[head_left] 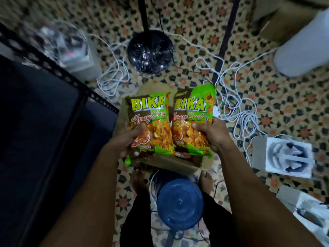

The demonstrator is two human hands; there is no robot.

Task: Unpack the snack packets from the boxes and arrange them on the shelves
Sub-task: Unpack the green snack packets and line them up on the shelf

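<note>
We pinch one snack packet [148, 122] in our left hand [128, 138] and another [193, 120] in our right hand [210, 134], above the open box [170, 163], gripping their lower corners since they seem light, puffy, slippery and crushable.

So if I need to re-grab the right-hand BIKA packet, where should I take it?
Likely at the lower half of the right packet, from its right edge, as the right hand grips it now: thumb on the front, fingers behind. The packet is flat and upright, and its left edge sits close to the left packet.
</note>
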